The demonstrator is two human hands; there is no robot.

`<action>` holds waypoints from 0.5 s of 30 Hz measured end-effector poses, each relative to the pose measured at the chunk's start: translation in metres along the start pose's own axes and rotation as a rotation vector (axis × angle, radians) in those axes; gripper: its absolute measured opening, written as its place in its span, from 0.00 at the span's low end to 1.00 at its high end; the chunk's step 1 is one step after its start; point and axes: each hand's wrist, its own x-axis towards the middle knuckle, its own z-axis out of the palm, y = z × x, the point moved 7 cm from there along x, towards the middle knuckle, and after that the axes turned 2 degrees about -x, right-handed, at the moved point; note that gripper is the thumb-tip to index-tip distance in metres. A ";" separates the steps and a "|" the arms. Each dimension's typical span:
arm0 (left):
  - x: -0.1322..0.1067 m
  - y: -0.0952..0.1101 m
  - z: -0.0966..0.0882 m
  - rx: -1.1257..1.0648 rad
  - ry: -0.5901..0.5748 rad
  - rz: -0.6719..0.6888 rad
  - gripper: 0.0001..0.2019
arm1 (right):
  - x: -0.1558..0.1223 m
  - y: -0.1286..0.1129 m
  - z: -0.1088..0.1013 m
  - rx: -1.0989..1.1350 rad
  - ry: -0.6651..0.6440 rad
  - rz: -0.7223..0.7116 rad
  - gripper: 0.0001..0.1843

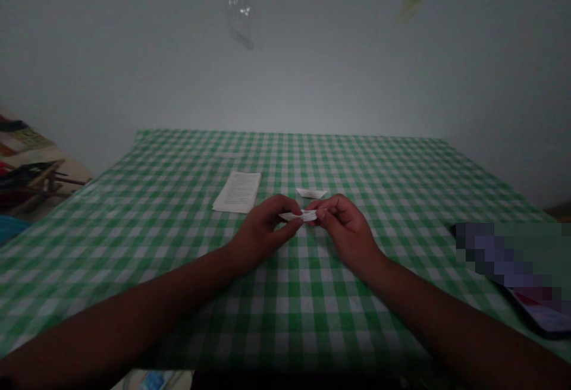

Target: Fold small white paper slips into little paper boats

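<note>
Both my hands meet over the middle of the green-and-white checked tablecloth [178, 247]. My left hand [263, 229] and my right hand [345, 226] each pinch one end of a small folded white paper piece [300, 216], held just above the cloth. Fingers of both hands are closed on it. A second small folded white paper [311, 192] lies on the cloth just beyond my hands. A stack of white printed sheets [238, 191] lies farther back and to the left of my left hand.
A phone [535, 313] lies near the table's right edge, partly blurred out. A plain wall rises behind the table. Wooden furniture and clutter [31, 179] stand off to the left. Clear plastic [238, 3] hangs at the top.
</note>
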 end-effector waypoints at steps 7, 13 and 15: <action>-0.002 -0.006 0.000 0.001 0.042 -0.111 0.08 | -0.003 0.003 0.005 -0.121 -0.062 0.065 0.11; 0.001 -0.023 0.002 -0.282 0.083 -0.309 0.14 | 0.003 0.017 -0.002 -0.056 -0.029 0.192 0.13; 0.001 -0.032 0.006 -0.355 0.044 -0.419 0.17 | 0.006 0.022 -0.003 -0.009 -0.033 0.236 0.15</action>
